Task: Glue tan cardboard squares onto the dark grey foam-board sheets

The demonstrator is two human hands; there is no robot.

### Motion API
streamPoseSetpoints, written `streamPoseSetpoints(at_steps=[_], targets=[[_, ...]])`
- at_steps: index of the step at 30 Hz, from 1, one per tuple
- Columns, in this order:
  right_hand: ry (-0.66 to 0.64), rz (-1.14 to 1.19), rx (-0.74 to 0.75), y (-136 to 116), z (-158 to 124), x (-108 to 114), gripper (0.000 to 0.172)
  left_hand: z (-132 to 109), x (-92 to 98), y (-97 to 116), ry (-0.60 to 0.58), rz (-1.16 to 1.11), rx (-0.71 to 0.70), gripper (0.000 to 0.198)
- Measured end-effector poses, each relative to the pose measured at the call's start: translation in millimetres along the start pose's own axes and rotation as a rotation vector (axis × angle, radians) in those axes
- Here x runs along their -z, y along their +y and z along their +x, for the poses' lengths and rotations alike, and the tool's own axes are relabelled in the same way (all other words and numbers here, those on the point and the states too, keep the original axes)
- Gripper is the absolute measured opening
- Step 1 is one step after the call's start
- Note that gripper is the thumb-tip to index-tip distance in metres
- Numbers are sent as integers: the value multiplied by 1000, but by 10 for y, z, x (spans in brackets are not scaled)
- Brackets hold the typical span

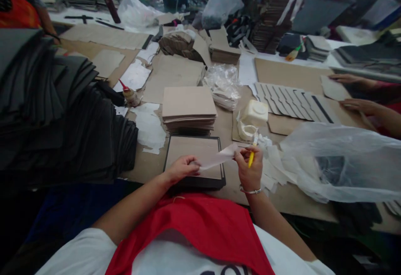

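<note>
Between my two hands a strip of thin whitish paper (pixel 219 157) is stretched. My left hand (pixel 184 168) pinches its left end over a beige board (pixel 188 149) that lies on a dark-edged stack. At the other end, my right hand (pixel 249 164) grips the strip and also a brush with a yellow handle (pixel 251 158), bristles pointing away from me. Just beyond the board stands a neat pile of beige boards (pixel 189 103). A cut-open white plastic jug (pixel 255 114) sits close past my right hand.
Tall stacks of dark grey panels (pixel 56 120) fill the left. A red-tipped glue bottle (pixel 130 95) stands near them. Clear plastic bags (pixel 344 158) and paper scraps (pixel 274 166) lie to the right. A co-worker's hands (pixel 357 103) handle grey pieces at the far right.
</note>
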State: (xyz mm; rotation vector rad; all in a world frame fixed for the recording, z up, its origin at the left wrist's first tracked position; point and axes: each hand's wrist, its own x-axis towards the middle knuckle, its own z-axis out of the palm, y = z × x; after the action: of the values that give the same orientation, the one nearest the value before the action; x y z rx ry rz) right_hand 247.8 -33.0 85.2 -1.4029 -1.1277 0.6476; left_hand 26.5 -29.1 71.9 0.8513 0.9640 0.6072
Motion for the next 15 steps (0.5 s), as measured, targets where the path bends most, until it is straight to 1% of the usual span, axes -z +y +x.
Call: streamPoseSetpoints(at_steps=[2, 4, 7, 9, 11, 14, 15], targets=[[-39, -74, 27, 139, 19, -130, 32, -65, 297, 85, 108, -20, 6, 35], [-49, -220, 102, 257, 26, -261, 30, -57, 538, 150, 227, -11, -10, 38], [-88, -477, 263, 364, 42, -404, 25, 38, 773, 199, 377, 64, -35, 37], [-136, -594, 348, 392, 61, -453, 21, 97, 850, 201, 433, 200, -46, 31], [-196, -700, 384, 396, 83, -469, 19, 120, 872, 185, 454, 437, -91, 26], [-291, -874, 365, 368, 108, -437, 18, 89, 822, 148, 481, 896, -279, 25], [-306, -919, 353, 346, 113, -411, 19, 70, 792, 134, 487, 1014, -336, 25]])
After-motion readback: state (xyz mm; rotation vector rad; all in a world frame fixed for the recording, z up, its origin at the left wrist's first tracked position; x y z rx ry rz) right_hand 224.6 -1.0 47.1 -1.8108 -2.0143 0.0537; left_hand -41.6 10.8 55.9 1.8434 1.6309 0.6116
